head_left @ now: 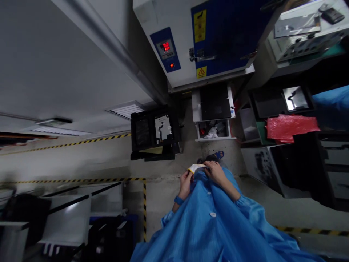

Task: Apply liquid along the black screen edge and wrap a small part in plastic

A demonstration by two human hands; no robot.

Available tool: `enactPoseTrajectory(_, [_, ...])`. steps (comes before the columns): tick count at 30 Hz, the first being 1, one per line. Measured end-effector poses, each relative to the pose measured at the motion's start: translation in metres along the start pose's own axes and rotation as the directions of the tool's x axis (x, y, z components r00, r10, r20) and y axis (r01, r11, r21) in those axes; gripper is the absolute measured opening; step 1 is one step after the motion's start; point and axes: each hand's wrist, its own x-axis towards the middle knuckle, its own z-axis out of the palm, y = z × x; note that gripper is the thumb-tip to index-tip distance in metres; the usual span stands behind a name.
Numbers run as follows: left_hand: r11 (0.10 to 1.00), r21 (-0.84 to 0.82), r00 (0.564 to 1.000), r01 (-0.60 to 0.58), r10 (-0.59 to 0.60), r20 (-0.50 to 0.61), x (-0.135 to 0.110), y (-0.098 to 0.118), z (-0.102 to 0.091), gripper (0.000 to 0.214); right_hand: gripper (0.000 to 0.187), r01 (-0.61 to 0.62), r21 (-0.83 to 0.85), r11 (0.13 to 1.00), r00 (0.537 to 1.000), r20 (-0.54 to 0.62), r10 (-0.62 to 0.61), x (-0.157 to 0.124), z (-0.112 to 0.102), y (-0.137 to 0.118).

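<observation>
In front of my body, at waist height, I hold a white glove (196,167) with a yellow edge; its shape is bunched and partly hidden by my fingers. My left hand (185,182), with a blue band at the wrist, pinches the yellow-edged end. The other end is gripped by the closed fingers of my right hand (216,171). Beyond my hands, a small open drawer (215,138) contains crumpled white material and other small items. Blue sleeves cover both my forearms down towards the wrists.
Ahead stands an oven-like cabinet (177,36) with a lit red display and a blue door. A black tray stack (154,154) sits on the floor at left. To the right are a red plastic bag (291,127) and black trays. Yellow-black tape (144,207) marks the floor.
</observation>
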Motion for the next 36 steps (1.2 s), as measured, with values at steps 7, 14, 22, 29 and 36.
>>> enactPoseTrajectory(7, [0.814,0.451,0.931,-0.365,0.320,0.176,-0.005,0.010,-0.003,0.022,0.019,0.021,0.017,1.000,0.994,0.103,-0.023,0.009,-0.018,0.012])
enactPoseTrajectory(14, [0.631,0.597,0.868,-0.495,0.394,0.304,-0.010,0.011,-0.002,0.011,0.023,0.021,0.133,0.991,0.998,0.061,-0.029,0.006,-0.009,0.021])
enactPoseTrajectory(22, [0.633,0.616,0.882,-0.470,0.302,0.363,0.005,0.011,0.014,0.030,0.030,-0.043,0.221,0.974,0.998,-0.042,0.054,-0.004,-0.001,0.042])
enactPoseTrajectory(29, [0.646,0.586,0.859,-0.489,0.244,0.449,0.026,0.022,0.056,0.037,0.031,-0.190,0.242,0.951,0.966,-0.128,0.226,-0.023,-0.001,0.068])
enactPoseTrajectory(36, [0.618,0.615,0.855,-0.490,0.205,0.476,0.045,0.024,0.097,0.017,0.028,-0.324,0.257,0.911,0.917,-0.150,0.369,-0.024,-0.002,0.094])
